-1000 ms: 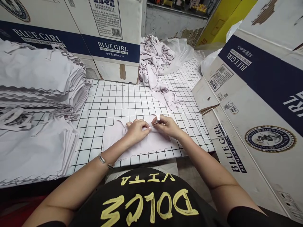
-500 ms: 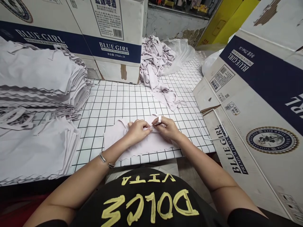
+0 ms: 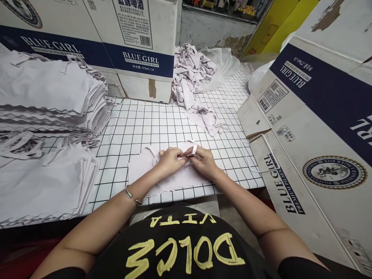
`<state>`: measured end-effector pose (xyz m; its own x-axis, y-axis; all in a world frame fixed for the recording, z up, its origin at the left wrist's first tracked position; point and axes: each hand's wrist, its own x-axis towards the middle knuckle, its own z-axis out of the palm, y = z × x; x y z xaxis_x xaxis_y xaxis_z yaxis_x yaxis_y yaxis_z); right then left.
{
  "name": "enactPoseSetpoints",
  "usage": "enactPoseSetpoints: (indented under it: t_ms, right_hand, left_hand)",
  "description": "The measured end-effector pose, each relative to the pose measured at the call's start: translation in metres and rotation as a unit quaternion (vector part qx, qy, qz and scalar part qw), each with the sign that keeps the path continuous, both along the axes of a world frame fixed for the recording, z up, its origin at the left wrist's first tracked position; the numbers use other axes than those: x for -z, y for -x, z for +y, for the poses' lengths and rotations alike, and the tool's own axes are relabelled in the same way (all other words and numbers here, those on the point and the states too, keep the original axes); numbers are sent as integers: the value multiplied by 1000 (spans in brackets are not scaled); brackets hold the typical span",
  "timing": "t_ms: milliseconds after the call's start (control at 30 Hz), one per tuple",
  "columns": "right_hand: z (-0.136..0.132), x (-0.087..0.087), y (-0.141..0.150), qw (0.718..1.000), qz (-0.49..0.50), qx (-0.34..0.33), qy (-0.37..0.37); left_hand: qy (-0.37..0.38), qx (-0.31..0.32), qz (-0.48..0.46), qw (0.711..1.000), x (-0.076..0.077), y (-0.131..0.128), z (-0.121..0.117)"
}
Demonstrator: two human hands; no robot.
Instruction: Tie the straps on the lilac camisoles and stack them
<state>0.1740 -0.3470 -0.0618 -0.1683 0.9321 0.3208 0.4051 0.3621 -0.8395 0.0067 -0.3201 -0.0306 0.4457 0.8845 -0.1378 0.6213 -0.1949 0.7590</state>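
A pale pink fabric piece (image 3: 171, 184) lies on the grid-patterned tabletop near its front edge. My left hand (image 3: 171, 159) pinches the cloth at its upper middle, thumb and fingers pressed together. Fingertip to fingertip with it, my right hand (image 3: 204, 162) is closed at the same spot. A white band (image 3: 194, 149) wraps one of its fingers. What lies between the right fingertips is too small to make out. The cloth under both palms is hidden.
Stacks of similar pale fabric pieces (image 3: 43, 85) with straps fill the left side. A crumpled heap of cloth (image 3: 193, 69) lies at the back beside clear plastic. Cardboard boxes stand at the back left (image 3: 142, 83) and right (image 3: 290, 116), a white wire frame (image 3: 271, 151) against the latter.
My right hand has shifted slightly left and its fingertips now meet those of my left hand. The left hand and the cloth have barely moved.
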Motion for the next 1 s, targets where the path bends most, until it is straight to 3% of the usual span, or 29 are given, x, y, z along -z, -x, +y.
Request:
enactPoseSetpoints:
  t_ms: [133, 267, 367, 467, 533, 600, 667, 700, 767, 867, 933, 1000]
  right_hand:
    - [10, -2, -1, 993, 14, 79, 85]
    - [6, -19, -28, 969, -108, 200, 98]
    - [-19, -25, -46, 942, -212, 233, 116]
    - [-48, -23, -52, 916, -278, 215, 193]
    - [-61, -21, -50, 905, -300, 197, 228]
    - [-68, -22, -46, 903, -304, 180, 246]
    - [-70, -24, -43, 900, -305, 174, 257]
    - [-70, -26, -41, 897, -308, 177, 262]
    - [-70, -28, -39, 890, -317, 183, 271]
    - [-68, -29, -37, 888, -319, 167, 286]
    - [-66, -30, -36, 897, -283, 160, 300]
    - [-65, -33, -35, 917, -171, 149, 328]
  left_hand:
    - [-16, 72, 60, 995, -11, 22, 13]
    - [-87, 179, 141, 970, -23, 81, 19]
    - [-109, 191, 170, 961, -13, 113, 3]
    - [-112, 192, 142, 965, 0, 118, -7]
    - [-101, 122, 90, 983, -1, 118, 3]
    - [-114, -51, 36, 991, -10, 126, 22]
    - [-160, -243, 21, 957, -22, 140, 32]
    - [-179, -299, 40, 936, -27, 148, 29]
    - [-173, -308, 127, 927, -27, 158, 6]
    - [-108, -211, 272, 933, -9, 152, -51]
    - [-98, -186, 295, 932, 6, 141, -81]
    - [-97, -200, 251, 942, 13, 132, -94]
